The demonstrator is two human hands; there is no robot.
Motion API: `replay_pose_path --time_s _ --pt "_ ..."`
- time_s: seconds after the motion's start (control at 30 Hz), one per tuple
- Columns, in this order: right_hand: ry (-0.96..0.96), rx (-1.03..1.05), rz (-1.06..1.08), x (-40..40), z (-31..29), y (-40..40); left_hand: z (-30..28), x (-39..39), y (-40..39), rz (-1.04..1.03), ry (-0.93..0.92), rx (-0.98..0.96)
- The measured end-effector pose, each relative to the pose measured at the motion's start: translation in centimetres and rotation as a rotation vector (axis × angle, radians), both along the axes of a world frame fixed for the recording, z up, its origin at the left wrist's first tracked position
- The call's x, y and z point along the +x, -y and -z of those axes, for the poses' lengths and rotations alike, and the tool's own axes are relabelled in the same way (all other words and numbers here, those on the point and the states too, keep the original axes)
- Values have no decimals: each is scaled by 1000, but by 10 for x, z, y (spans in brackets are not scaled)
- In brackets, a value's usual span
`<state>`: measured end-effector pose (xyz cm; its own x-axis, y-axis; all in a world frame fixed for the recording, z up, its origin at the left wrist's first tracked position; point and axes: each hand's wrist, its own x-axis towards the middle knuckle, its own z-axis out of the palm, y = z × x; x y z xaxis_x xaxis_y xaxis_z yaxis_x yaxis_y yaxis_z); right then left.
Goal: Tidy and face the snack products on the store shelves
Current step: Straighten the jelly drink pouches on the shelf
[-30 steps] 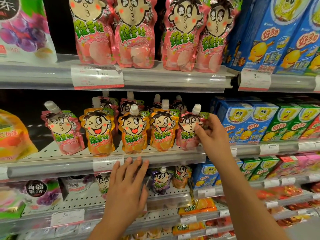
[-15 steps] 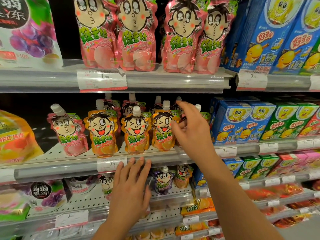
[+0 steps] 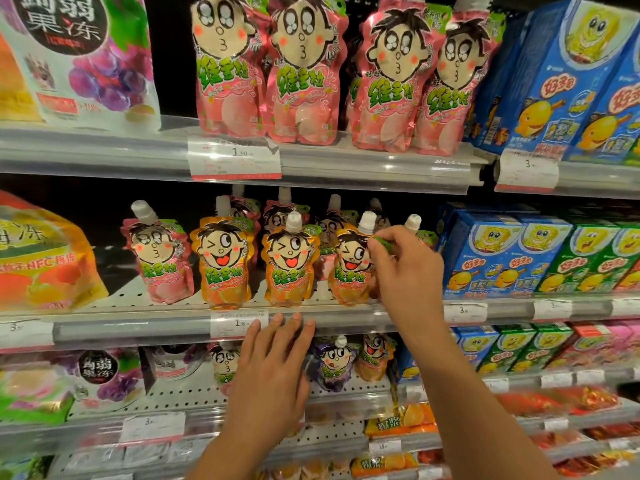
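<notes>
Store shelving fills the whole view, tier over tier of bright snack packs behind clear price rails. On the middle shelf [image 3: 145, 317] a front row of spouted jelly pouches stands upright: a pink pouch [image 3: 160, 258] at the nine o'clock end, then three orange ones side by side. The right hand [image 3: 403, 271] is at the third orange pouch [image 3: 349, 268], thumb and forefinger pinching a green corner at the pouch's upper edge, at about two o'clock from its printed face; the other fingers curl in behind. Another white cap [image 3: 412, 223] pokes up just past the knuckles, at twelve o'clock from the hand. More pouches stand in a second row behind.

The left hand [image 3: 270, 372] is lower, at six o'clock from the middle orange pouch [image 3: 289, 268], fingers straight and close together, tips touching the shelf's front rail beside the price tag [image 3: 239, 323]. It holds nothing.

Blue boxes [image 3: 498, 254] with a yellow cartoon figure stand at three o'clock of the pouches. Larger pink pouches [image 3: 304, 74] line the shelf above.
</notes>
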<state>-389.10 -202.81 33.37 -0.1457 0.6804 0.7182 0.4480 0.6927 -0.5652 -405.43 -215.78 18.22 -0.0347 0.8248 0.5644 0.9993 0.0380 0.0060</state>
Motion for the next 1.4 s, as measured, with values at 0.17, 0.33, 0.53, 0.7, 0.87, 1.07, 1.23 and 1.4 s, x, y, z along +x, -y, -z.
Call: replay_pose_path --time_s 0.17,0.33,0.53,0.7,0.87,1.07,1.23,1.4 --pt "-307 21 -54 28 14 36 1 4 -1 -8 22 11" --pt "-233 11 -17 70 51 63 -1 6 2 16 46 29" --pt "-114 -158 -53 98 112 76 1 9 4 90 290 143" --pt "-98 -219 -28 112 144 79 17 29 15 49 867 -31" --pt "-58 -278 -72 116 159 84 31 24 -2 -95 824 -85" --pt "-71 -302 -90 119 153 85 25 16 -25 -277 729 -96" --pt "-86 -350 -136 120 153 88 27 -1 -44 -391 754 -207" --pt "-7 -355 -155 122 156 89 23 -11 -47 -401 694 -222"
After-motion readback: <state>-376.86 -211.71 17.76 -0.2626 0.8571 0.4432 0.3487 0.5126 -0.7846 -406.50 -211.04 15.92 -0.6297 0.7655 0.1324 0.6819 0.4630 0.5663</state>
